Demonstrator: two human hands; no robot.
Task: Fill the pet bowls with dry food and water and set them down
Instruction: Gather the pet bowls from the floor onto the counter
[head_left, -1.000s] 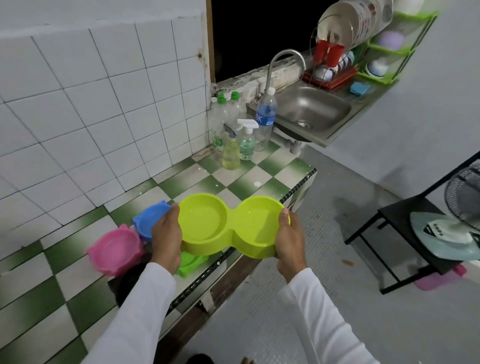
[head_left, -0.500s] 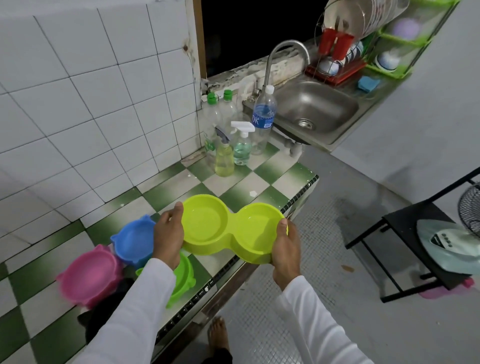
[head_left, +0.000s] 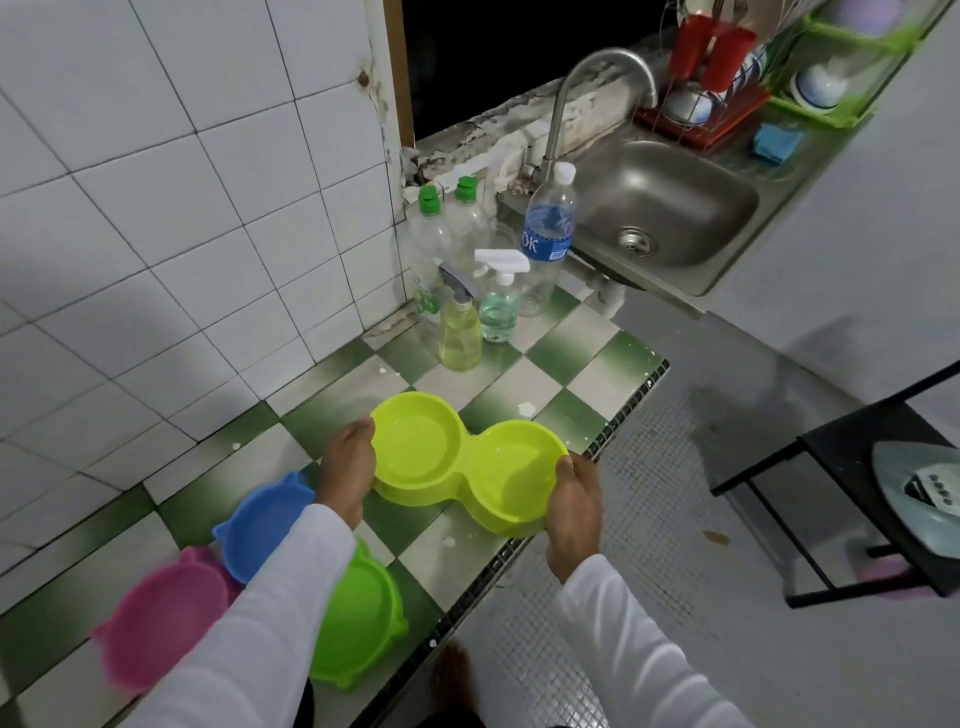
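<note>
While both hands' fingers grip its ends, the lime double bowl (head_left: 467, 462) holds nothing

I see the double bowl (head_left: 467, 462) over the counter (head_left: 587, 382) near its front edge, my left hand (head_left: 347, 470) on its left end, my right hand (head_left: 574, 506) on its right end. Three single bowls (head_left: 262, 525) sit on the counter to the left of it, close together, partly under my left sleeve. Behind the double bowl, against the wall, stand two spray bottles (head_left: 460, 330) side by side, with taller bottles (head_left: 545, 231) behind them. The sink (head_left: 670, 213) lies behind and to the right of the bottles, the tap (head_left: 582, 98) at its back left. A dish rack (head_left: 701, 88) stands behind the sink.
</note>
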